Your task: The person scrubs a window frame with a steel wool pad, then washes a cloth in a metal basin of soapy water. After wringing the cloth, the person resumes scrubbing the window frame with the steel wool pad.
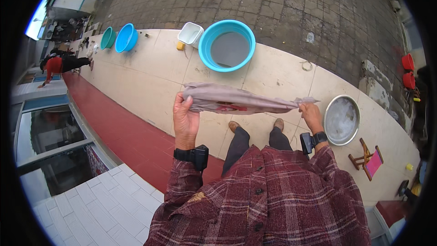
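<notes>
A greyish-pink cloth (235,97), perhaps a garment, is stretched sideways in front of my body, with a red patch showing along its lower side. My left hand (186,114) grips its broad left end between thumb and fingers. At the right, my right hand (310,114) clasps the narrow, gathered end, and a small tail of fabric sticks out past it. Beyond the cloth a large turquoise plastic basin (205,54) stands on the tiles, holding murky grey water (230,49). Both wrists carry black strapped devices.
A white bucket (189,34) and a yellow block (180,46) sit beside the basin. To the right are a metal basin (341,119) and a folding stool (368,159). Blue (126,38) and green (108,38) basins stand farther left, near a bending person (56,65). A paved yard (273,3) borders the tiles.
</notes>
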Demonstrator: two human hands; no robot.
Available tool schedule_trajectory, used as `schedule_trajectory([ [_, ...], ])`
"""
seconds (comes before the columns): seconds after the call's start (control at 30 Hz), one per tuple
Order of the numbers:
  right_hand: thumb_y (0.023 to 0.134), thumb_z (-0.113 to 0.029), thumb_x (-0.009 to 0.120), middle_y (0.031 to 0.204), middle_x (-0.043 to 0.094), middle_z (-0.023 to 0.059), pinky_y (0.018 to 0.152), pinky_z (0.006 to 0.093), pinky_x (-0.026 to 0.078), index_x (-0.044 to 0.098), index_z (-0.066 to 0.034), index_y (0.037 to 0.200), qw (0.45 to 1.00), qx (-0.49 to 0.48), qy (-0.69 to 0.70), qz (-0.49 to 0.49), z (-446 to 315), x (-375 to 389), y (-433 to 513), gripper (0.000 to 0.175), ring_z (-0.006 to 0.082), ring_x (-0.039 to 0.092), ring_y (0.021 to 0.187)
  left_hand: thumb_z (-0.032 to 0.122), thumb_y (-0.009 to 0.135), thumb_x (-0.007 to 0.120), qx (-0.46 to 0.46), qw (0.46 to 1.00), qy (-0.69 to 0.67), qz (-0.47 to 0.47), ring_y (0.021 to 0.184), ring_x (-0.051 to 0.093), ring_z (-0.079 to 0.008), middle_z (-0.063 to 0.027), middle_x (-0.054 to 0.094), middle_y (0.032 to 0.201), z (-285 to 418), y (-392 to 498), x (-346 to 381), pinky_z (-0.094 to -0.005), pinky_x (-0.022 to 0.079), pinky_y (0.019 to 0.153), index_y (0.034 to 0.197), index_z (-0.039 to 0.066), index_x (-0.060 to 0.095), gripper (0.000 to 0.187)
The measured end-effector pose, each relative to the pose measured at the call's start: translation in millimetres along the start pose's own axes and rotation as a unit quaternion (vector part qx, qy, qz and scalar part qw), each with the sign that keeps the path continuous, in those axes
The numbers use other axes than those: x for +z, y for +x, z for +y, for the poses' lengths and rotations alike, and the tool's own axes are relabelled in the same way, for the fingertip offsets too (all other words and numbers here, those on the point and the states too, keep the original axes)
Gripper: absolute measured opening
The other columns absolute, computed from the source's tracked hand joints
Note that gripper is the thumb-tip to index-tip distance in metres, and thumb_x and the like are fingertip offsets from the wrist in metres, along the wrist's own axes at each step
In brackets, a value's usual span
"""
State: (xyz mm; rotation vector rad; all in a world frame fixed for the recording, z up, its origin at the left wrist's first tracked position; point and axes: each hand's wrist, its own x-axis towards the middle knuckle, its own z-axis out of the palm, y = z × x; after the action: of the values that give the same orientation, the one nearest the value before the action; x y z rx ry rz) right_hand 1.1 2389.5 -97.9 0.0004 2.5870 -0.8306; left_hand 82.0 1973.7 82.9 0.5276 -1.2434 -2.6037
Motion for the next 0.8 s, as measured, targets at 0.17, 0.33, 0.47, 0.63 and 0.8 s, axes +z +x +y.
schedule_trajectory([
  [0.17,0.088,-0.029,0.058,0.057,0.064,0.0083,0.053,0.0357,0.051,0.067,-0.0004,0.067,0.994,0.051,0.014,-0.093,27,-51,-11,0.037,0.0180,0.059,0.042,0.008,0.092,0.065,-0.029,0.994,0.046,-0.094,0.097,0.057,-0.0083,0.0007,0.061,0.102,-35,-7,99,-0.0280,0.046,0.090,0.105,0.008,0.058,0.014],
  [0.33,0.075,-0.011,0.076,0.101,0.067,0.0117,0.083,0.0336,0.052,0.061,-0.0013,0.115,0.946,-0.289,0.147,-0.006,-43,-65,-25,0.043,0.0269,0.065,0.090,0.014,0.089,0.063,-0.059,0.944,0.137,-0.296,0.091,0.049,-0.0087,-0.0003,0.048,0.098,-50,-29,193,-0.0246,0.039,0.085,0.095,0.004,0.055,0.014],
  [0.47,0.072,-0.007,0.080,0.110,0.066,0.0104,0.090,0.0330,0.050,0.059,-0.0028,0.121,0.871,-0.254,0.320,-0.272,-100,-36,-54,0.054,0.0255,0.063,0.099,0.017,0.078,0.061,-0.041,0.913,0.154,-0.375,0.089,0.042,-0.0142,-0.0016,0.042,0.094,-57,-51,226,-0.0277,0.034,0.085,0.090,0.005,0.049,0.021],
  [0.63,0.072,-0.006,0.080,0.107,0.067,0.0080,0.087,0.0321,0.050,0.062,-0.0028,0.116,0.811,-0.135,0.509,-0.255,-116,27,-75,0.048,0.0218,0.063,0.095,0.006,0.086,0.060,-0.100,0.949,-0.071,-0.291,0.096,0.049,-0.0089,-0.0007,0.048,0.101,-31,-60,206,-0.0230,0.040,0.090,0.100,0.006,0.053,0.016],
  [0.8,0.074,0.000,0.075,0.089,0.066,0.0021,0.078,0.0316,0.050,0.066,0.0001,0.094,0.889,-0.153,0.391,-0.184,-77,82,-72,0.022,0.0146,0.062,0.083,0.002,0.091,0.060,0.010,0.953,-0.193,-0.234,0.115,0.055,-0.0172,-0.0019,0.053,0.118,43,-69,183,-0.0352,0.045,0.104,0.108,0.009,0.051,0.020],
])
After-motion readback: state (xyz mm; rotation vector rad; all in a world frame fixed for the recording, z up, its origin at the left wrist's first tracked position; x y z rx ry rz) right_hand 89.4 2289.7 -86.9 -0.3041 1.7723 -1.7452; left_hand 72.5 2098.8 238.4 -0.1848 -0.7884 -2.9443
